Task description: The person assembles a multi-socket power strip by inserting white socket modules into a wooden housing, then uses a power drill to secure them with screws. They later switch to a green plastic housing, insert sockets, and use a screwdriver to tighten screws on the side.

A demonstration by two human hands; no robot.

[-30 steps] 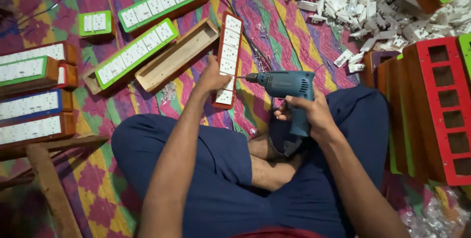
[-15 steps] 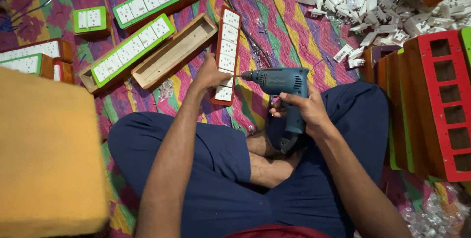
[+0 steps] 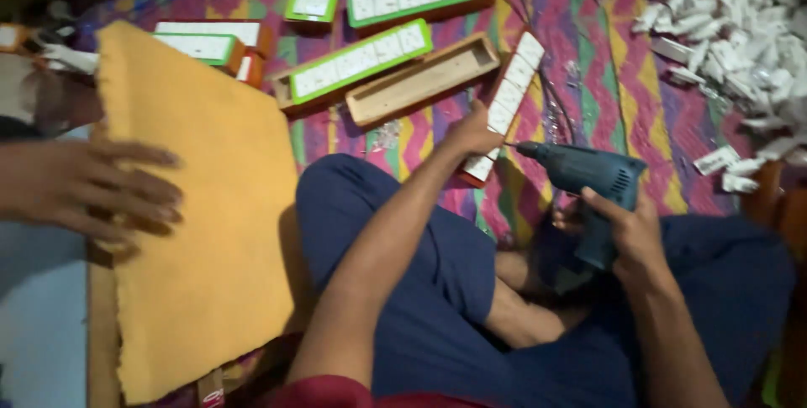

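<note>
Left hand [image 3: 475,131] pins socket strip [image 3: 504,105] steady on mat [image 3: 605,80]; right hand [image 3: 630,231] grips drill [image 3: 588,177], bit aimed at strip's edge. Another person's hand [image 3: 92,189] holds yellow board [image 3: 202,223] left of strip.

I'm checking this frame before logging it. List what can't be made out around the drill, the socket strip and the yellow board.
Head view only:
- Drill: the bit tip where it meets the socket strip is too small and blurred to tell contact.
- Right hand covers the drill's handle and trigger.
- Left hand hides part of the strip's near end.
- Yellow board hides the mat and boxes beneath it.
- Another person's hand is cut off by the left edge.
</note>
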